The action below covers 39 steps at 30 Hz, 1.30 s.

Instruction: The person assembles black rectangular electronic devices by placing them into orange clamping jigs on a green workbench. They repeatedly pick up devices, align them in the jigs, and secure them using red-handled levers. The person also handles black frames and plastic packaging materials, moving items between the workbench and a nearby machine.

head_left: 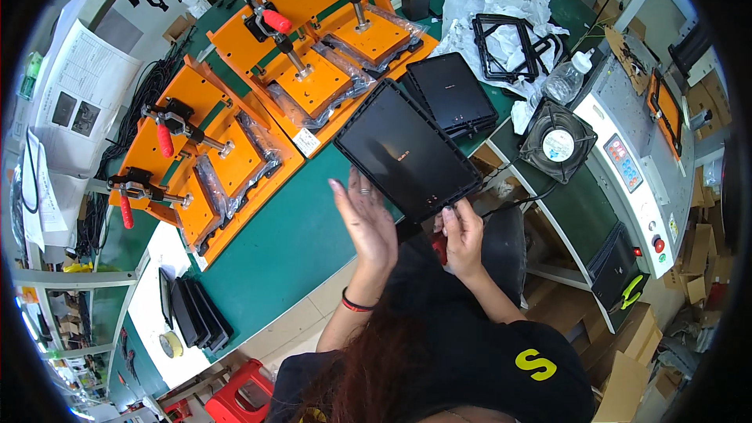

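Observation:
A flat black rectangular plastic cover [403, 153] with a raised rim is held tilted in front of me, above the green bench. My right hand [462, 239] pinches its lower edge near the right corner. Beside the cover's lower left edge is my left hand [364, 219], its palm turned inward and its fingers stretched out. Some of its fingertips may lie behind the cover. Something red [439, 247] shows beside my right hand; its kind is unclear. Just beyond the cover lies a stack of similar black covers [450, 90].
Orange clamping fixtures [313, 86] with red-handled toggle clamps fill the bench's far left. Black frames [505, 47] lie on white wrapping at the back. A fan [558, 143] and a machine with a control panel [624, 163] stand right. More black panels [196, 313] lean at left.

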Each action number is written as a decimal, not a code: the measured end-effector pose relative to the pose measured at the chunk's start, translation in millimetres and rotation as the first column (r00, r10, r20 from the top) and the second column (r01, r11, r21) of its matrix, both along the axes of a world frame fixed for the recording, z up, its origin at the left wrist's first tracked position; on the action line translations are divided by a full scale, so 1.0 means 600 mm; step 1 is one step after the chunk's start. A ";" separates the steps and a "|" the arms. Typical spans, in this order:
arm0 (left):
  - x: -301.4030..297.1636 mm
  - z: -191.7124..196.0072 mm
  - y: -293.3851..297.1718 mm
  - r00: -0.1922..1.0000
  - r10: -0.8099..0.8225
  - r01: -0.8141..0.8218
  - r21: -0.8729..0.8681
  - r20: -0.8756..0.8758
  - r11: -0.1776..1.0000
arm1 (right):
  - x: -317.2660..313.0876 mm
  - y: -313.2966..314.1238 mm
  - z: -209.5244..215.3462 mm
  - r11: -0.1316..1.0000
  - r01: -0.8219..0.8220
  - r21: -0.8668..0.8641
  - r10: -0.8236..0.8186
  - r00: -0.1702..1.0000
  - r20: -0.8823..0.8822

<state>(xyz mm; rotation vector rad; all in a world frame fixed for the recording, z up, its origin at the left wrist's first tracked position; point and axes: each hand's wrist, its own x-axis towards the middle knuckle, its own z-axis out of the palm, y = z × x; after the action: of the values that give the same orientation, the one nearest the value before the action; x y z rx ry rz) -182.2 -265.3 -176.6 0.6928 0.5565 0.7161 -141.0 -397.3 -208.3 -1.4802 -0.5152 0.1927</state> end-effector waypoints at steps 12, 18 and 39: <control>0.102 0.064 0.180 0.624 -0.664 0.738 -0.031 0.412 0.674 | 0.165 -0.055 0.088 0.908 0.287 -0.306 0.253 0.206 0.945; 0.263 0.093 0.213 0.384 -0.907 0.839 0.346 0.174 0.421 | 0.221 -0.050 0.101 0.829 0.449 -0.333 0.261 0.216 0.941; 0.562 -0.073 0.235 0.311 -0.841 0.758 0.650 -0.442 -0.062 | 0.226 0.018 -0.026 0.701 0.551 -0.453 -0.065 0.682 0.729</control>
<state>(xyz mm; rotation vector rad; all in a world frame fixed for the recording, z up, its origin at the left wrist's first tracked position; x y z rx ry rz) 154.9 -124.5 -220.4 1.6565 -0.4545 -0.2978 -5.3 -386.7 -224.2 -2.3295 -0.7871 -0.5596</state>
